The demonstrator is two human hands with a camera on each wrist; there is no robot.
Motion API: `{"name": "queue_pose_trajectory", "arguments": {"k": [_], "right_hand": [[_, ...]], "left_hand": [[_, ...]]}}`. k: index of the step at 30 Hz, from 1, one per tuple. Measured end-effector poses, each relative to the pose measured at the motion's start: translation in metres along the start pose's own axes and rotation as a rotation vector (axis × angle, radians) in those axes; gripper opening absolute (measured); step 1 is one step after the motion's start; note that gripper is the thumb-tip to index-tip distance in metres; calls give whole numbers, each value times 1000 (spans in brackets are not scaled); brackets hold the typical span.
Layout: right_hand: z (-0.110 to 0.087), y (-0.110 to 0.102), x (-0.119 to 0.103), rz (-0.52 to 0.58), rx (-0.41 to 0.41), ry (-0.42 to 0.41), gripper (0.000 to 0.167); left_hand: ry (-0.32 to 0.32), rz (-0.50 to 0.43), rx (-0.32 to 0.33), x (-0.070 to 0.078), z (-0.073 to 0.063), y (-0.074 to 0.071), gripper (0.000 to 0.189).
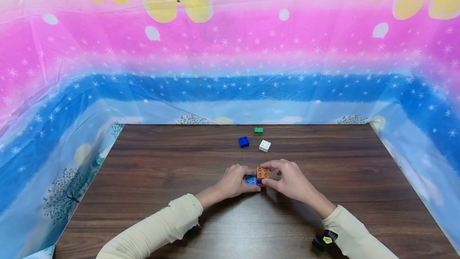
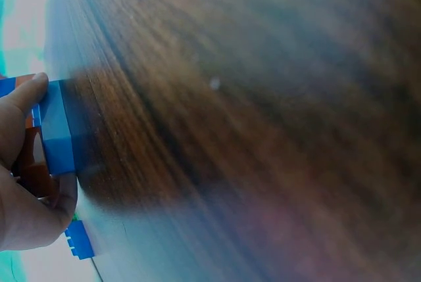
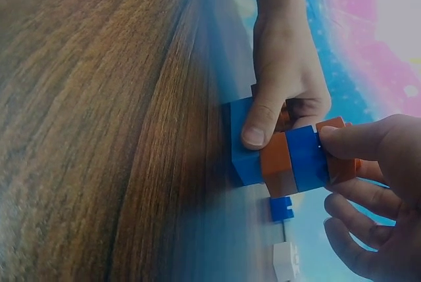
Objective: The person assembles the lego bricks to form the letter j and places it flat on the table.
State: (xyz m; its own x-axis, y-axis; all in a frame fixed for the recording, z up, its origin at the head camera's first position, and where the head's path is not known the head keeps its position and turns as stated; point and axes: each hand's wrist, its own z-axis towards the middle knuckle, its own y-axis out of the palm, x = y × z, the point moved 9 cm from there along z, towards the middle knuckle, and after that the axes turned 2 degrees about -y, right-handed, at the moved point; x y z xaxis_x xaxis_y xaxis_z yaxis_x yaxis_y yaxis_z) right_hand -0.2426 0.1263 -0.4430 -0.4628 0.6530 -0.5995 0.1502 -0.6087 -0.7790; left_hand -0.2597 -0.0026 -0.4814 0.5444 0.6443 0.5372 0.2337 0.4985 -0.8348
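A small stack of toy building bricks stands between both hands near the middle of the table. From the bottom in the right wrist view come a lighter blue brick (image 3: pixel 245 167), an orange brick (image 3: pixel 275 157), a dark blue brick (image 3: pixel 304 157) and a top orange brick (image 3: pixel 340 167). My left hand (image 1: pixel 233 181) grips the lower part, its thumb against the lighter blue brick (image 2: pixel 59 131). The top orange brick (image 1: pixel 262 172), studs up, is pinched between thumb and finger of my right hand (image 1: pixel 291 179). Part of the stack is hidden behind the left fingers.
Beyond the hands lie a dark blue brick (image 1: pixel 243 142), a white brick (image 1: pixel 264 146) and a green brick (image 1: pixel 258 130). The dark wooden table (image 1: pixel 161 147) meets a printed cloth (image 1: pixel 230 87) at its back and sides.
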Motion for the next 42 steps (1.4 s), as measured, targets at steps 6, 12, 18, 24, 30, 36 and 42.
{"name": "queue_pose_trajectory", "arguments": {"k": [6, 12, 18, 24, 30, 36, 42], "right_hand": [[1, -1, 1, -2, 8, -9, 37], [3, -1, 0, -34, -18, -13, 37], [4, -1, 0, -40, -21, -4, 37], [4, -1, 3, -38, -16, 10, 37], [3, -2, 3, -45, -12, 10, 38], [4, -2, 1, -78, -8, -18, 39], [6, -4, -5, -130, -17, -64, 39]], "left_hand": [[2, -15, 0, 1, 0, -1, 43], [2, -16, 3, 0, 0, 0, 44], [3, -14, 3, 0, 0, 0, 44], [4, -11, 0, 0, 1, 0, 45], [7, -15, 2, 0, 1, 0, 44], [0, -21, -2, 1, 0, 0, 44], [-10, -10, -9, 1, 1, 0, 43]]}}
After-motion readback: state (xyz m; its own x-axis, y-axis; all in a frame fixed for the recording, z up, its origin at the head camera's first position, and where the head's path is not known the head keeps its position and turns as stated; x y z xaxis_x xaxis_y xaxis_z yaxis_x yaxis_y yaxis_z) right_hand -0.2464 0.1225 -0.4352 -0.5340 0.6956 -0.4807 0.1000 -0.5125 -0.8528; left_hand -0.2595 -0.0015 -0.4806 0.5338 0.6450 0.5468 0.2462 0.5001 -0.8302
